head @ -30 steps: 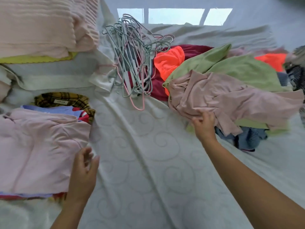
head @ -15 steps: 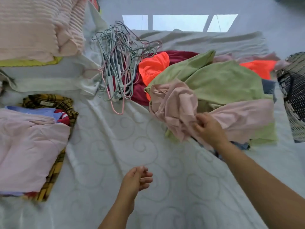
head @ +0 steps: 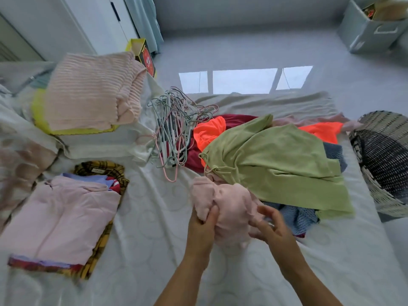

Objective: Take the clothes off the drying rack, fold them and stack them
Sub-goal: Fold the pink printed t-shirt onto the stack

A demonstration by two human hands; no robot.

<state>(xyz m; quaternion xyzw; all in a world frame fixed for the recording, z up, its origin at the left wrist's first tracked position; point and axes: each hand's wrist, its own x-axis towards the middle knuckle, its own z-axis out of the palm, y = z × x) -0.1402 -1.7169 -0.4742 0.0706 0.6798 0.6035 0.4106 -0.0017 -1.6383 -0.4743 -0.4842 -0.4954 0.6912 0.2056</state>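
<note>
Partly done. Near left: folded stack, pink piece on top. Near centre: bunched pink garment, not yet folded. The left hand is clenched round its left side and the right hand pinches its right edge (blurred). Farther right: unfolded heap under green top. Beyond: bare hangers.

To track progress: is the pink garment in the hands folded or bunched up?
Bunched up, not folded: the pink garment is a crumpled lump gripped by the left hand and the right hand.
</note>
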